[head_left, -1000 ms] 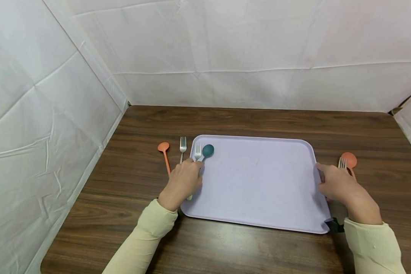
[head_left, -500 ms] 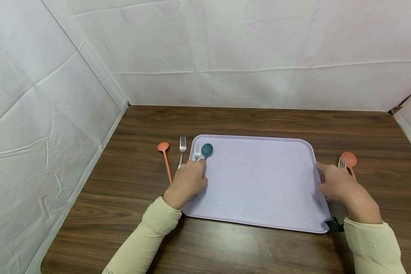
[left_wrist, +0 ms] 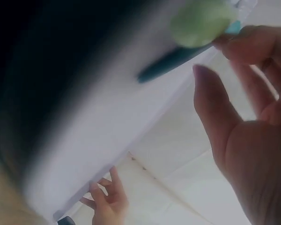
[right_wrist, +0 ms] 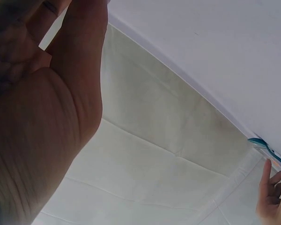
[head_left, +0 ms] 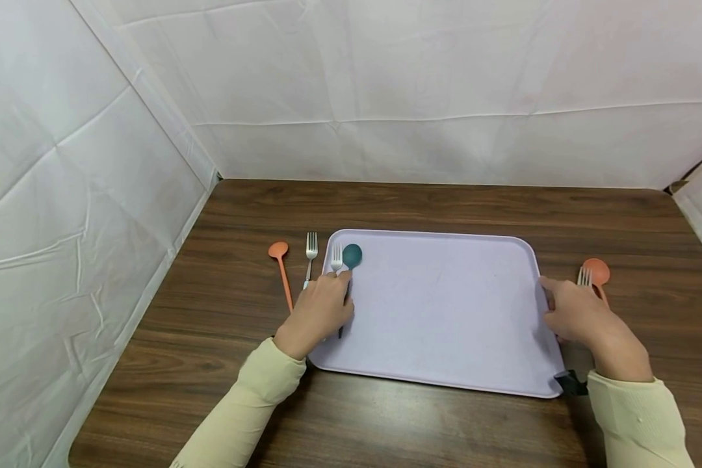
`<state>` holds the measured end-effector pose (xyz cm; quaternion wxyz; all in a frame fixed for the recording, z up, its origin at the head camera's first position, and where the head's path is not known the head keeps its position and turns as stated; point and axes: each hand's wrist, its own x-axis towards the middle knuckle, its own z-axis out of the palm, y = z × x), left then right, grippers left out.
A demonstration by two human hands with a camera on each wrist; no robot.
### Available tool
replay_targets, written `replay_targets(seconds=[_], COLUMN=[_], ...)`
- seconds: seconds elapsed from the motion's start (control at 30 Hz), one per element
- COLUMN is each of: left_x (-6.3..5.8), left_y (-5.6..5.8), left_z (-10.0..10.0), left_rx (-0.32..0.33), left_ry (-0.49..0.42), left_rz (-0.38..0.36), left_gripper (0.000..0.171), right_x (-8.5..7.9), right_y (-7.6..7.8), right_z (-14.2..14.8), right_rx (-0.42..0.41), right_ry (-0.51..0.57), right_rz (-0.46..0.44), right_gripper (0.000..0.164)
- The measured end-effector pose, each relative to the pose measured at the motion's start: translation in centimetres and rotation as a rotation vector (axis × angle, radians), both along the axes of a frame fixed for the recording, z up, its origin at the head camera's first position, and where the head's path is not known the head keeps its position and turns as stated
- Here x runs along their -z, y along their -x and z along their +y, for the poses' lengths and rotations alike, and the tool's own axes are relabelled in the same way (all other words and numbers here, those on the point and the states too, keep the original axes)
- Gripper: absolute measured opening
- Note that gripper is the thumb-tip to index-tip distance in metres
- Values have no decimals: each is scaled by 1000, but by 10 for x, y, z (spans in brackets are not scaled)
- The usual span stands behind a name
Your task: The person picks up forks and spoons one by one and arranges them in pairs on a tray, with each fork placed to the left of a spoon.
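A pale lilac tray [head_left: 444, 312] lies on the table. Along its left side are a silver-tined fork [head_left: 336, 255] and a dark teal spoon [head_left: 352, 255], side by side. My left hand [head_left: 322, 307] covers their middles, its fingertips at the spoon's handle. The left wrist view shows the thumb apart from the fingers, next to the teal handle [left_wrist: 166, 66] and a pale green rounded end [left_wrist: 201, 23]. At the tray's right rim rests my right hand [head_left: 582, 315], index finger stretched to the edge. The right wrist view shows its palm beside the tray [right_wrist: 215, 56].
Left of the tray lie another fork [head_left: 312, 245] and an orange spoon [head_left: 278, 249]. An orange spoon [head_left: 597, 270] and a fork [head_left: 584, 277] lie beyond my right hand, partly hidden. A black piece [head_left: 571, 383] sits at the tray's lower right corner. White sheeting [head_left: 421, 78] surrounds the table.
My left hand has shifted slightly right. The teal spoon has turned, its head moving a little left toward the fork, and its handle end now shows below my hand. My right hand stays put.
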<state>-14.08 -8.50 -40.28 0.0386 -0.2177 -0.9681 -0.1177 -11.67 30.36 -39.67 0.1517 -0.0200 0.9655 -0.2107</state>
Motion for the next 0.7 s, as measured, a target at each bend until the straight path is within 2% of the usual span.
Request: replay_targets(seconds=[0.1,0.23,0.4,0.7], left_x=[-2,-6,-7,-3], left_y=[-3,-7,-10,-9], left_z=[-7,-16,-23,-23], left_rx=[81,163,191,204], left_ry=[-5,71,152,154], left_rz=[41,38,-10,-22], left_gripper=[33,34,40,43], right_x=[0,0,0,1], right_y=[0,0,0,0], right_z=[0,0,0,0], right_rx=[-3,-2,1,6], right_ry=[4,5,1,-2], right_rz=[9,15,8,-25], right_gripper=[64,64,64,64])
